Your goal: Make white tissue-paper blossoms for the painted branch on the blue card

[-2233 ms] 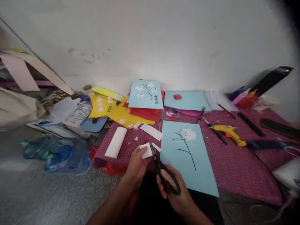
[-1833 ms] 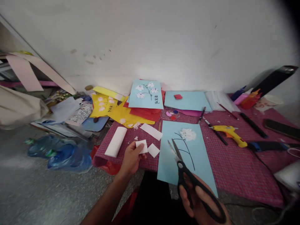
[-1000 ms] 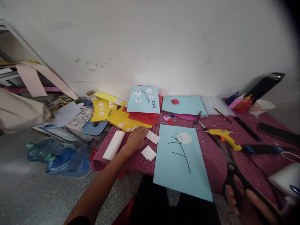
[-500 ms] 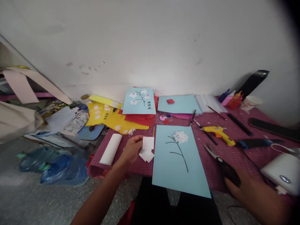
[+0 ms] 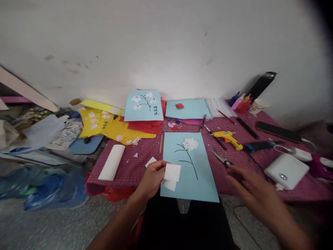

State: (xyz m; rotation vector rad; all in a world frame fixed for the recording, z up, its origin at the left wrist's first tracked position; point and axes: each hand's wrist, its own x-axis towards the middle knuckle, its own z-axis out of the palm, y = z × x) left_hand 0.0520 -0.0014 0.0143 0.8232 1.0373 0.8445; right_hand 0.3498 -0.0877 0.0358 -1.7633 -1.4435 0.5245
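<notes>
My left hand [image 5: 154, 177] pinches small white paper pieces [image 5: 172, 173] over the lower left of a light blue sheet [image 5: 205, 185]. Black stems and a white crumpled-paper flower [image 5: 190, 144] are on that sheet. Another white piece [image 5: 151, 161] shows just behind my fingers, on the cloth. My right hand [image 5: 249, 184] is right of the sheet, its fingers apart, over the handles of black scissors [image 5: 221, 158]. The scissors lie on the cloth with their blades a little apart; the hand partly covers their handles.
A white paper roll [image 5: 112, 162] lies at the left. Behind are yellow sheets [image 5: 93, 121] and a finished blue flower picture [image 5: 142, 106]. On the right are a yellow glue gun [image 5: 228, 137], a blue-handled tool [image 5: 260, 146], a white box [image 5: 286, 170] and paint bottles [image 5: 240, 103].
The view has shifted right. My left hand has carried the white paper over the blue sheet. My right hand has let go of the scissors, which now lie on the cloth.
</notes>
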